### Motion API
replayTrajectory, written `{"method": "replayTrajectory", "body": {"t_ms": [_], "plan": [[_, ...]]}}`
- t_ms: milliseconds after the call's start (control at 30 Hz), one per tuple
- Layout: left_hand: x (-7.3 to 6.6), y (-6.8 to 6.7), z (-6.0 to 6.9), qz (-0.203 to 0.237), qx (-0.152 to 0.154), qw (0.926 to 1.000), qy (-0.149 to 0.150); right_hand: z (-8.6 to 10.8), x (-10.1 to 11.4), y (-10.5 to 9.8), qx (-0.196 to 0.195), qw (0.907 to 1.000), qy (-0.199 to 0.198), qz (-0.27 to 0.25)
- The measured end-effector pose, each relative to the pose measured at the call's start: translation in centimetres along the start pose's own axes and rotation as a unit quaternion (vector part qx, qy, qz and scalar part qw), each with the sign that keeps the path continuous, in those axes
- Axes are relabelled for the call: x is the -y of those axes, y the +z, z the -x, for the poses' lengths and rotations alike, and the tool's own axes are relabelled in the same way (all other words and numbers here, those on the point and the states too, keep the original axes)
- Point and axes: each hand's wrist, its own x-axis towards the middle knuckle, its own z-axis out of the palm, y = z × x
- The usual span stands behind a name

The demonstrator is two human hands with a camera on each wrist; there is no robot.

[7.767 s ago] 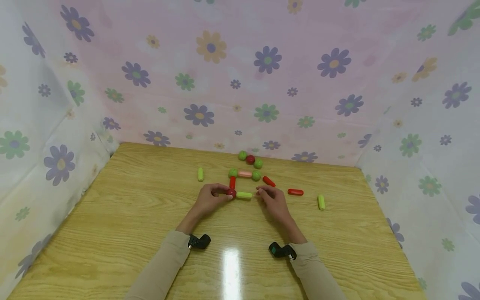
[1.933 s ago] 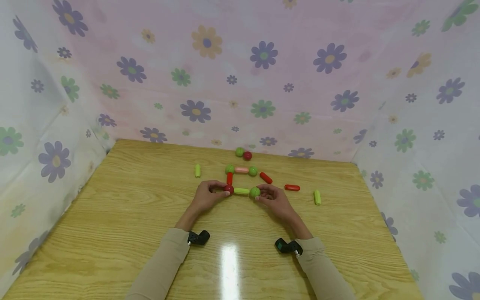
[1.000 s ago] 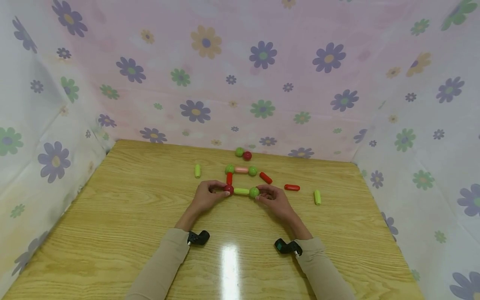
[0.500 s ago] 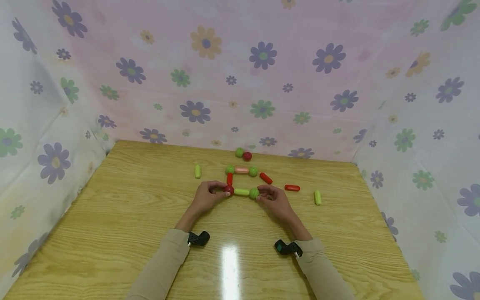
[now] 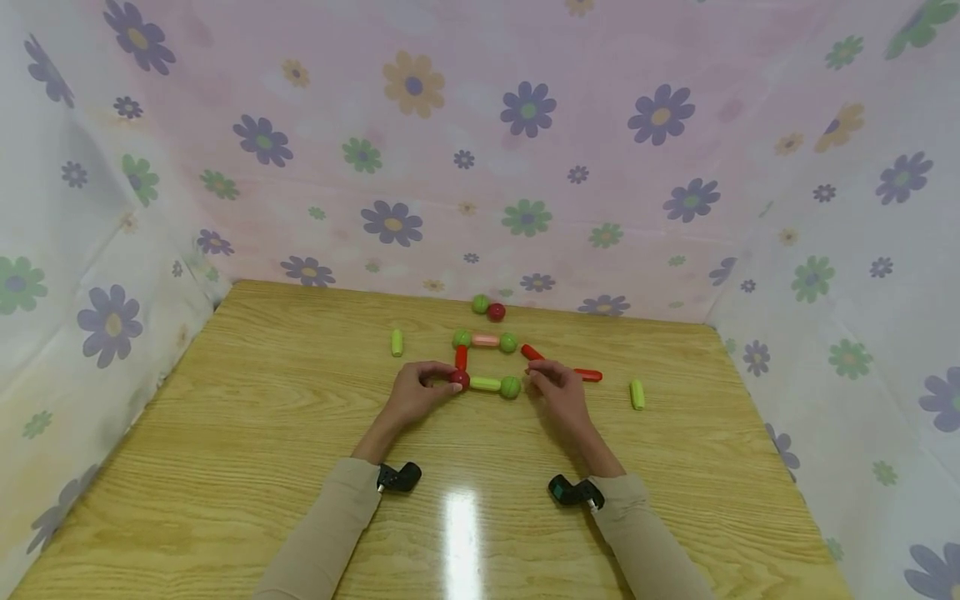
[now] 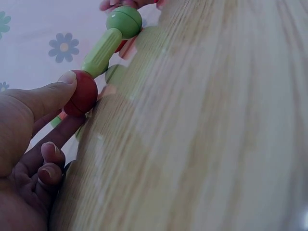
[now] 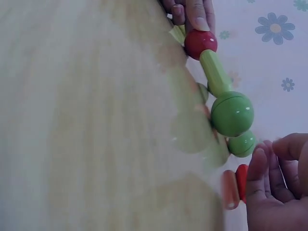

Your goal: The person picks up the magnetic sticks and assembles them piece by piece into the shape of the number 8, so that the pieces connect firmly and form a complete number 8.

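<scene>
My left hand (image 5: 420, 396) pinches a red ball (image 6: 82, 94) between thumb and fingers, at the near left corner of a chain of toy balls and sticks. From that ball a lime stick (image 5: 485, 384) runs right to a green ball (image 7: 232, 114). A red stick (image 5: 461, 358) leads back to another green ball (image 5: 462, 338), joined by a pink stick (image 5: 486, 341) to a third green ball (image 5: 508, 342). My right hand (image 5: 561, 396) hovers right of the near green ball, apart from it, with nothing seen between its loosely bent fingers.
Behind my right hand lie two loose red sticks, one slanted (image 5: 531, 352) and one partly hidden (image 5: 589, 375). Loose lime sticks rest far left (image 5: 397, 342) and right (image 5: 637, 394). A spare green ball (image 5: 480, 304) and red ball (image 5: 496, 312) sit near the flowered cloth (image 5: 337, 167).
Since the oldest frame, a green ball from the back row has come to the lime stick's right end. My right hand has just let go of it and shifted right. The left hand stays.
</scene>
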Motion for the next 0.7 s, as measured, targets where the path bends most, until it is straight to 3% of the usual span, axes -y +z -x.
{"method": "replayTrajectory", "body": {"t_ms": [200,333,533,700], "plan": [[0.0,0.0,-0.1,0.001,-0.001,1.0,0.003,-1.3,0.8,-0.1,-0.045,0.9978,-0.046,-0.015],[0.1,0.0,-0.1,0.002,0.0,1.0,0.005,-2.3,1.0,-0.3,-0.057,0.9962,-0.063,0.019],[0.1,0.0,-0.1,0.001,-0.005,1.0,0.001,-3.1,1.1,-0.5,-0.057,0.9936,-0.027,0.094],[0.1,0.1,0.0,0.003,-0.007,1.0,-0.004,-3.5,1.0,-0.4,-0.048,0.9852,-0.002,0.164]]}}
